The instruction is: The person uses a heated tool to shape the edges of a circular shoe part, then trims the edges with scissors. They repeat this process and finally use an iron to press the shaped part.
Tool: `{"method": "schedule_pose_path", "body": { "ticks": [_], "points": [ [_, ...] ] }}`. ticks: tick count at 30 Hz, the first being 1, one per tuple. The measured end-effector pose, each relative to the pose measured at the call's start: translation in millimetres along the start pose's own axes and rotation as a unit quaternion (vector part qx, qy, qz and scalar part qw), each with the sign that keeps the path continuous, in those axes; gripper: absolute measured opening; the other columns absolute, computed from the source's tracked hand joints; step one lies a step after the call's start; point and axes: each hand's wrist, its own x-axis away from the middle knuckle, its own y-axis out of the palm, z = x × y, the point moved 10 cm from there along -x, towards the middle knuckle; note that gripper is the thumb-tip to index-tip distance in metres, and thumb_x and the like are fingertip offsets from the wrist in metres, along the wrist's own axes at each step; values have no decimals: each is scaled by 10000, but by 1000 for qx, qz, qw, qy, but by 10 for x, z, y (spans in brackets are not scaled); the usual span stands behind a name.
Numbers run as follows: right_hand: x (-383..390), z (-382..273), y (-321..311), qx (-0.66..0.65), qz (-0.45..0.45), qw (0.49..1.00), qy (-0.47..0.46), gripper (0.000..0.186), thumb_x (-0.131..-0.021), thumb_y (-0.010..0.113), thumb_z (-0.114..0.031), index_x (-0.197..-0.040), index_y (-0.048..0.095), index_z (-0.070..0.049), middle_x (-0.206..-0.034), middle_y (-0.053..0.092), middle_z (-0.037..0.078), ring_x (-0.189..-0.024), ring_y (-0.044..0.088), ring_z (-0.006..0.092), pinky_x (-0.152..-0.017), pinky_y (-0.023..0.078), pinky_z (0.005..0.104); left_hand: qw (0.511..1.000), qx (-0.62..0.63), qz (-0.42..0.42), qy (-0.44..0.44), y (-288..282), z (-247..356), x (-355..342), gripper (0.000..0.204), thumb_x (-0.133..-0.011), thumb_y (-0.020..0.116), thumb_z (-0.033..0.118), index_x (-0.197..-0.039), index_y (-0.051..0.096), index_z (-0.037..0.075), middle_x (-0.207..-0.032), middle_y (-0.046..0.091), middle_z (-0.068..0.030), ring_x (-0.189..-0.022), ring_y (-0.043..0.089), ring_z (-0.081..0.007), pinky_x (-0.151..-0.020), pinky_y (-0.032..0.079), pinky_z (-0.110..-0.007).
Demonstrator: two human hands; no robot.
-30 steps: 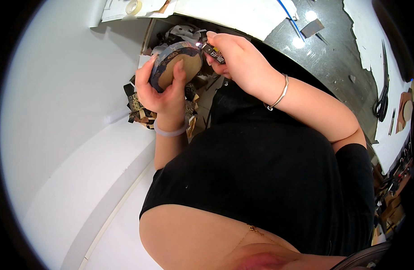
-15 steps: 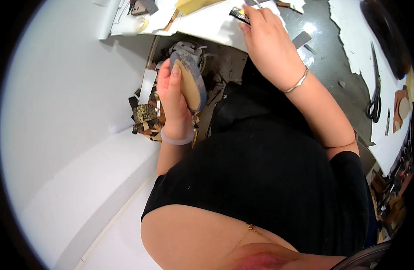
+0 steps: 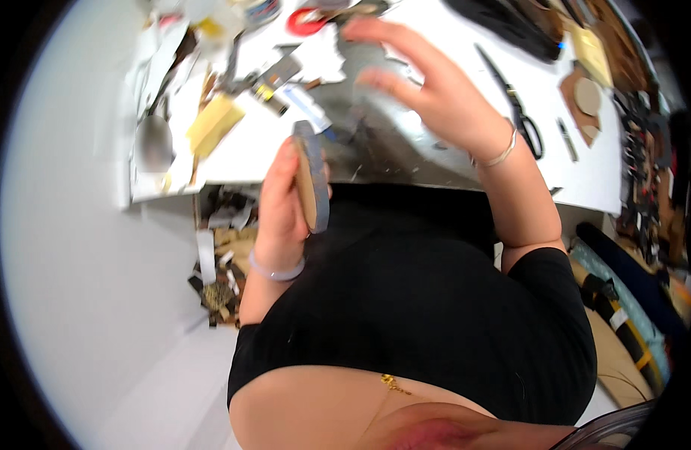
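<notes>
My left hand grips an oval padded piece with a tan flat face and a mottled blue-grey edge. It is held up on edge near the table's front, thumb on the tan side. My right hand reaches over the table with thumb and fingers apart and nothing between them; its fingertips are blurred. Close to those fingertips lie a red ring, which looks like a tape roll, and torn white paper. A small black tube-like thing with a yellow mark lies on the table beyond my left hand.
Black scissors, a slim pen-like tool and a brown scrap with a pale disc lie on the right. A yellow block sits on the left. Scraps fill a bin below; rolls of material stand at right.
My right hand has let go of the black tube-like thing and opened. The view has swung toward the table. The oval piece has turned from showing its tan face to nearly edge-on.
</notes>
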Motion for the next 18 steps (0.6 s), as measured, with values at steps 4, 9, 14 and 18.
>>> {"method": "schedule_pose_path", "body": {
  "ticks": [4, 9, 14, 18],
  "points": [
    [-111, 729, -1776, 337, 228, 903, 139, 636, -929, 702, -311, -1409, 474, 39, -1522, 398, 235, -1399, 414, 379, -1180, 316, 428, 986, -130, 99, 39, 240, 89, -279, 306, -1036, 553, 150, -1299, 503, 2, -1215, 652, -116, -1116, 636, -186, -994, 500, -332],
    [-451, 1163, -2705, 345, 116, 900, 241, 697, -841, 801, -362, -1332, 544, 60, -1199, 665, 263, -1091, 660, 338, -920, 534, 397, 974, -196, 49, 100, 313, -20, -418, 295, -963, 659, 7, -1214, 508, 43, -1151, 682, -84, -1076, 631, -146, -967, 480, -281],
    [-549, 1771, -2802, 324, 22, 898, 298, 463, -840, 824, -232, -1159, 632, 43, -1035, 690, 129, -929, 643, 201, -770, 532, 348, 969, -182, 37, 165, 143, -267, -274, 301, -952, 647, -50, -1187, 486, 50, -1108, 677, -73, -1045, 623, -132, -953, 486, -283],
    [-393, 2934, -3705, 379, -52, 898, 216, 654, -847, 828, -420, -1328, 623, -27, -826, 683, 33, -845, 655, 94, -822, 505, 198, 948, -239, 42, 205, 286, -306, -200, 327, -957, 633, -58, -1218, 459, 33, -1166, 668, -113, -1096, 624, -153, -997, 493, -296]
  ]
}}
